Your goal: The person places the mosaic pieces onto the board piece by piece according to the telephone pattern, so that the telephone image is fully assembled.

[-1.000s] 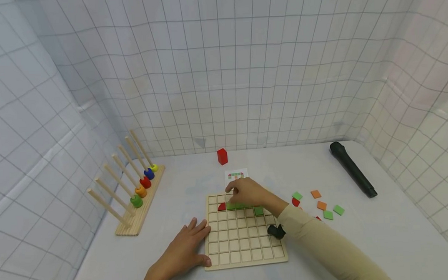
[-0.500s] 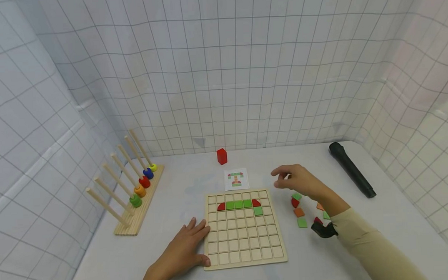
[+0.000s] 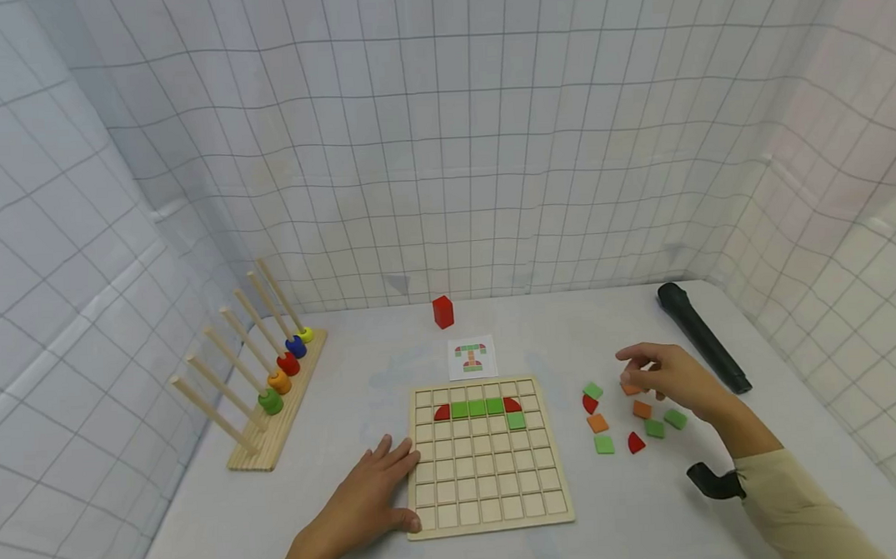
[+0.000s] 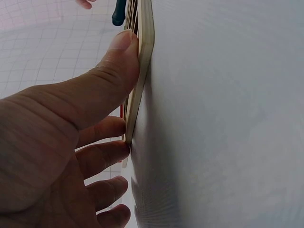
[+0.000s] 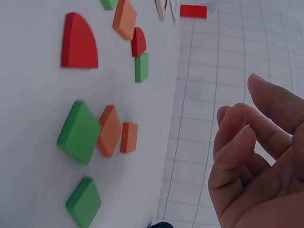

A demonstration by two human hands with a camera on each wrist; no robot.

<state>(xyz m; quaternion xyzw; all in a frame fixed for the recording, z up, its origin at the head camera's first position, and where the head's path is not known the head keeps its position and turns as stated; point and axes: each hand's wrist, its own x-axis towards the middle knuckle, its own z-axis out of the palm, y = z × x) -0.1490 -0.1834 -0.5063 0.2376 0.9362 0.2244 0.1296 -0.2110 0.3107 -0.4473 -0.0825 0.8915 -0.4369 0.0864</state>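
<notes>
My left hand (image 3: 369,497) rests against the left edge of a wooden grid board (image 3: 487,488). In the left wrist view, the thumb (image 4: 107,71) lies on the board's rim and two fingertips touch its side. On the board, a row of green square tiles (image 3: 477,407) has a red quarter-round tile (image 3: 442,412) at its left end and another at its right. One green square (image 3: 516,422) lies just below the right end. Over the loose tiles at the right hovers my right hand (image 3: 673,378), fingers loosely bent and holding nothing. Beneath its fingertips lies an orange tile (image 3: 630,388).
Loose green, orange and red tiles (image 3: 636,443) lie right of the board. Behind the board are a pattern card (image 3: 472,358) and a red block (image 3: 443,312). A peg stand with coloured rings (image 3: 271,401) stands left; a black microphone (image 3: 701,335) lies far right.
My right hand has left the board's upper rows and moved right, over the loose tiles. The tile row it partly covered now shows fully. My left hand has stayed put.
</notes>
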